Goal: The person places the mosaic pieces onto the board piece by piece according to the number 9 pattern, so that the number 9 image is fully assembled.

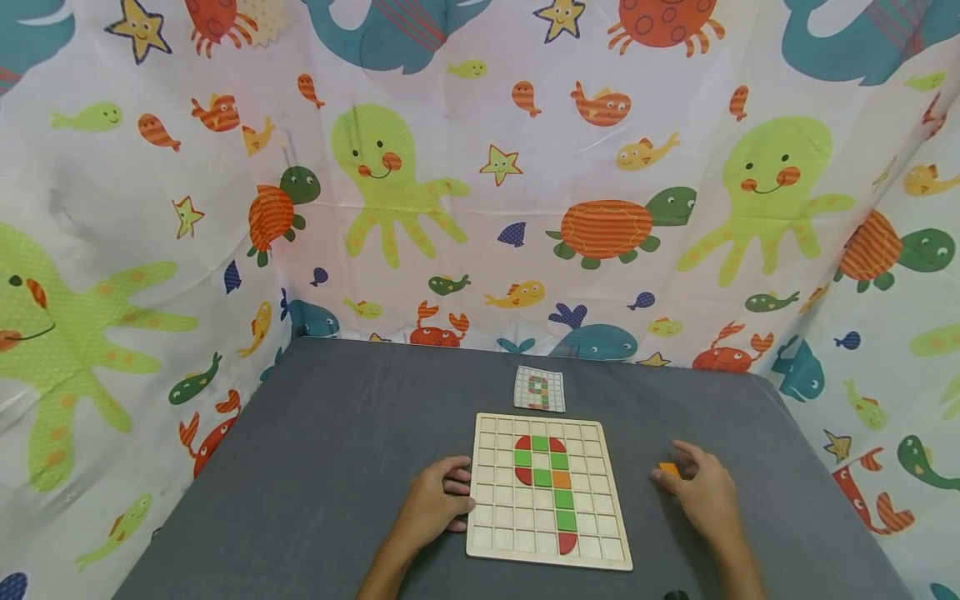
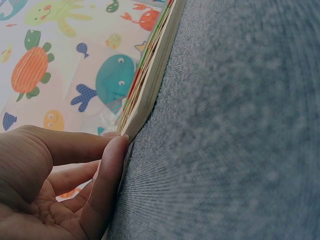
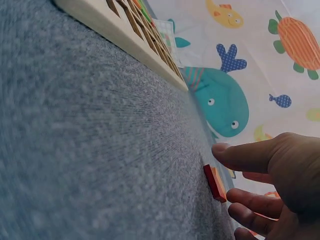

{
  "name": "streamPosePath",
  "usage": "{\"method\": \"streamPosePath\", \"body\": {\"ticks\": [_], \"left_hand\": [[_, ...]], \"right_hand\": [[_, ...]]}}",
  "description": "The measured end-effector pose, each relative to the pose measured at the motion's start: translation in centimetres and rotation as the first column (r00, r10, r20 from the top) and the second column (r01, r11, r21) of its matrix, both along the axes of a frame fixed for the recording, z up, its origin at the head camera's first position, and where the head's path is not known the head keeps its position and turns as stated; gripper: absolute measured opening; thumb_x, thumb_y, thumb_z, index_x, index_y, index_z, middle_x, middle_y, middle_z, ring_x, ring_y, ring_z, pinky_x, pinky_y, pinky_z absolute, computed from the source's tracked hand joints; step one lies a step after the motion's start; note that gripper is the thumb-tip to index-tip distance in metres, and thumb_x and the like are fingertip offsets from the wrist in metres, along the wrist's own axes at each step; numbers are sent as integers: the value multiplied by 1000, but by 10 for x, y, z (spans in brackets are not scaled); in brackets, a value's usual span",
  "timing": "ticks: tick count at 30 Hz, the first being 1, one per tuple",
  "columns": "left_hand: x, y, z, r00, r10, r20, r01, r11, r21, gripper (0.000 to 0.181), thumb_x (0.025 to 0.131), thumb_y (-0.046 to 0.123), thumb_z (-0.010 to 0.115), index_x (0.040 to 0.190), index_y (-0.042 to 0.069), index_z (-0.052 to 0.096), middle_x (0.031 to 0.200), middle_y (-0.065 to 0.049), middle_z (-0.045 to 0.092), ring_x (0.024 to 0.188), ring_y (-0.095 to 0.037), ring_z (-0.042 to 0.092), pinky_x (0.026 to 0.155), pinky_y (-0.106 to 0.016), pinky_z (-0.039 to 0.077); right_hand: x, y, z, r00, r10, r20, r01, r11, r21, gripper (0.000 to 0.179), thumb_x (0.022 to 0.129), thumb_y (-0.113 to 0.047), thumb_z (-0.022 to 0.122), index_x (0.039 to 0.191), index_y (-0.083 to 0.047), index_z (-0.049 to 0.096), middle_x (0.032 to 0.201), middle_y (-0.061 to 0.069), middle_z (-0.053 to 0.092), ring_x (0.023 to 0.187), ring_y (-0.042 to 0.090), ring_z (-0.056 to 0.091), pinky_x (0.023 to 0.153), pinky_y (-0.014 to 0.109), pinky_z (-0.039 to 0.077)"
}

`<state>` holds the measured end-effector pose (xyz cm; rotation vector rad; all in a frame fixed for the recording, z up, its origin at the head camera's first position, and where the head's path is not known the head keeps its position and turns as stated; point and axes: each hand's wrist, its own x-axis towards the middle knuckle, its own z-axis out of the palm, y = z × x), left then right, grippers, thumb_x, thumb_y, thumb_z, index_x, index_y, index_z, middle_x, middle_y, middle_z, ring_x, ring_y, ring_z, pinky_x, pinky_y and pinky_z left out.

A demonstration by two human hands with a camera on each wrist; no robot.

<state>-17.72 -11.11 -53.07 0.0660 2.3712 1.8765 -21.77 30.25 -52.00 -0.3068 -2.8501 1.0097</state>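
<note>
A square wooden grid board lies on the grey table, with green, red and orange pieces set in some cells. My left hand holds the board's left edge with thumb and forefinger; the left wrist view shows those fingertips at the edge. To the right of the board, my right hand reaches around a small orange block, thumb and fingers spread apart. In the right wrist view this block shows a red face beside an orange one and sits on the cloth between thumb and fingers.
A small printed card with a coloured grid pattern lies just behind the board. A dark round object shows at the bottom edge of the head view. A curtain printed with sea animals surrounds the grey table.
</note>
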Motion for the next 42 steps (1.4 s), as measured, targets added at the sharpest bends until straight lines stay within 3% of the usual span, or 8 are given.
{"method": "streamPosePath", "body": {"ticks": [5, 11, 16, 24, 33, 42], "left_hand": [[1, 0, 0, 1000, -3, 0, 3, 1000, 14, 65, 80, -9, 80, 142, -3, 61, 119, -16, 66, 101, -25, 67, 54, -39, 64], [1, 0, 0, 1000, -8, -4, 8, 1000, 14, 65, 81, -9, 80, 142, -3, 61, 119, -15, 66, 100, -25, 67, 54, -39, 64], [0, -1, 0, 1000, -9, -9, 9, 1000, 24, 66, 80, -10, 80, 143, -3, 61, 119, -16, 66, 100, -25, 68, 55, -40, 64], [0, -1, 0, 1000, -8, -10, 8, 1000, 26, 65, 80, -10, 80, 142, -3, 61, 119, -16, 66, 101, -25, 68, 54, -40, 64], [1, -1, 1, 1000, -11, -6, 11, 1000, 29, 65, 81, -10, 80, 143, -3, 60, 119, -16, 66, 101, -25, 67, 55, -40, 64], [0, -1, 0, 1000, -6, -1, 6, 1000, 10, 65, 81, -9, 80, 143, -2, 61, 119, -15, 66, 100, -24, 67, 54, -37, 64]], "right_hand": [[1, 3, -1, 1000, 28, -2, -28, 999, 17, 72, 89, -24, 86, 146, 6, 54, 128, 34, 63, 113, 48, 64, 98, 67, 49], [5, 4, -3, 996, 63, -55, -62, 998, 25, 63, 87, -10, 84, 143, 4, 58, 115, 24, 72, 104, 40, 70, 88, 56, 56], [5, 2, -2, 996, 66, -55, -65, 998, 23, 62, 85, -2, 81, 143, 3, 59, 116, 23, 74, 105, 40, 72, 89, 58, 58], [5, 3, -1, 997, 52, -60, -50, 998, 33, 63, 83, -2, 83, 141, 4, 60, 106, 20, 74, 97, 35, 73, 77, 46, 60], [8, -1, 1, 998, 50, -45, -50, 999, 15, 62, 87, -5, 83, 143, 1, 59, 109, 19, 75, 99, 35, 73, 82, 51, 61], [12, -14, 12, 991, 99, -86, -99, 995, 3, 62, 88, -8, 85, 144, -1, 61, 112, 17, 76, 102, 35, 74, 82, 45, 60]]}}
